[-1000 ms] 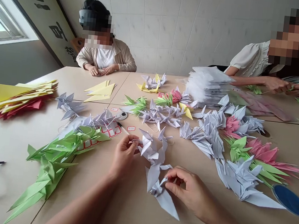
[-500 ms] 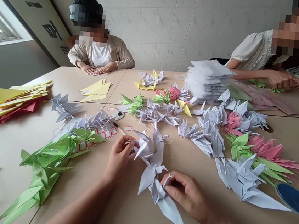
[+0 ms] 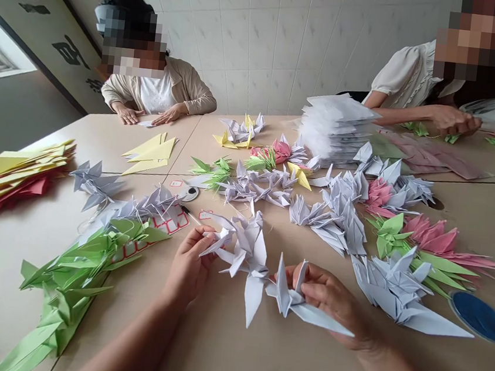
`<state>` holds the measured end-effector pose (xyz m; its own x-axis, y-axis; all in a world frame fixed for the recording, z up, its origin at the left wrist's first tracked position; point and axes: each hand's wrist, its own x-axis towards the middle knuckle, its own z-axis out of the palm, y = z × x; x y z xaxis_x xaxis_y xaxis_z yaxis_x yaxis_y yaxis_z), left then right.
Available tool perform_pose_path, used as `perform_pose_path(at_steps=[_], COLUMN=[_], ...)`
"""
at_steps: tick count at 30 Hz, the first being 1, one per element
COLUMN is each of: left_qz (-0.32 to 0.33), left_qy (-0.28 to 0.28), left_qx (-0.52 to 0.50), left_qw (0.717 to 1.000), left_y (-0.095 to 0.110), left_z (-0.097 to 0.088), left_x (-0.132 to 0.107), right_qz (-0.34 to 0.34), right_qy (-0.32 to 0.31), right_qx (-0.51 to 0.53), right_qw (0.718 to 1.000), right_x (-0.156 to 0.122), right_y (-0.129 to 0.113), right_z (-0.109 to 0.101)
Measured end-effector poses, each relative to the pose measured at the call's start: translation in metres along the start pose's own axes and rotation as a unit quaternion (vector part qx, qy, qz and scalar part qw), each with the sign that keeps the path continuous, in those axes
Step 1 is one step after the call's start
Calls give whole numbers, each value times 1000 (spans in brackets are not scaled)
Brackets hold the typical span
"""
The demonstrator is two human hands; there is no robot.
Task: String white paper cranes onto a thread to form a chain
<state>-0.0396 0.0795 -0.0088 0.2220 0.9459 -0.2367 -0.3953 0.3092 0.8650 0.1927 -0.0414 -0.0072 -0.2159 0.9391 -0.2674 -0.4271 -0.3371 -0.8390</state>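
My left hand (image 3: 189, 265) pinches the upper end of a string of white paper cranes (image 3: 247, 250), lifted a little above the beige table (image 3: 230, 349). My right hand (image 3: 328, 297) is closed on the lowest white crane (image 3: 295, 300) of that string, its long wing pointing right. Green paper cranes (image 3: 84, 263) lie in a heap to the left of my left arm. More white cranes (image 3: 396, 289) lie just right of my right hand.
White, pink, green and yellow cranes cover the table's middle, with a stack of white paper (image 3: 335, 130) behind. Yellow and red sheets (image 3: 10, 172) are piled far left. A blue lid (image 3: 479, 316) lies right. One person (image 3: 151, 87) sits across, another (image 3: 420, 91) at right.
My right hand has lifted the lowest crane off the table and turned it so its wing points right. The left hand has stayed pinched on the string, shifting slightly left.
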Motion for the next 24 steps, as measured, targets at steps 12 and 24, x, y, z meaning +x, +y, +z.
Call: perform_pose_path(at_steps=[12, 24], left_qz=[-139, -125], left_qy=[-41, -84], left_qx=[-100, -94], left_qw=[984, 984], left_y=[-7, -3], left_z=[-4, 0], left_x=[7, -2], right_qz=[19, 15], right_qy=[18, 49], right_qx=[126, 94], right_qw=[992, 994], right_x=[7, 5], right_y=[-3, -1], right_z=[1, 0])
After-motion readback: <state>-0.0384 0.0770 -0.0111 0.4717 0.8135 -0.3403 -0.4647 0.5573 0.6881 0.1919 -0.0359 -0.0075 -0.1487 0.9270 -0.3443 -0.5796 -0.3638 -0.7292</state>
